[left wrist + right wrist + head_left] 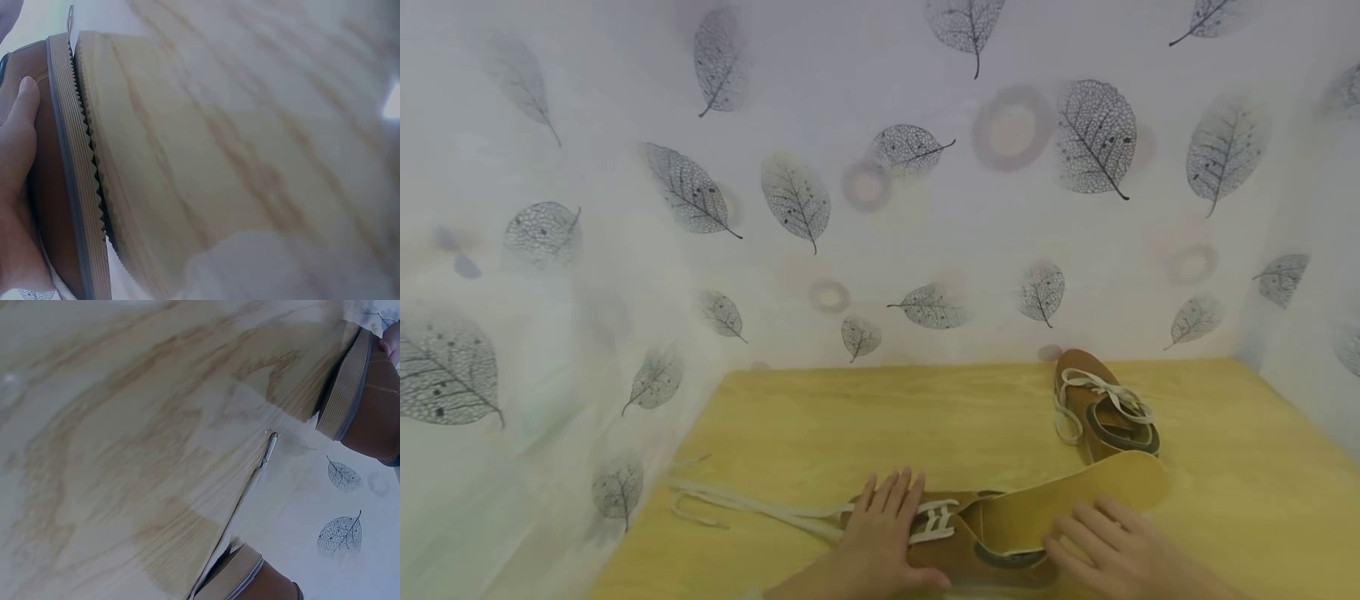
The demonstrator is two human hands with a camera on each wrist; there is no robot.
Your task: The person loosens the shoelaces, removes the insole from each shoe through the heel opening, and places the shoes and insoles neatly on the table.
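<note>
The head view is dim and evenly lit, its colours muted under a greyish haze, with only soft shadows on the tabletop (865, 417). Across the backdrop (880, 67), some leaf prints (795, 200) look crisp, others faint and soft. The right hand's fingers (1093, 527) are slightly smeared. In the left wrist view, the tabletop is washed out and blurred, a white glare patch (392, 103) sits at the right edge, and the shoe sole (78, 156) reads more sharply. The right wrist view has a cool bluish cast, hazy wood grain and pale reflections.
</note>
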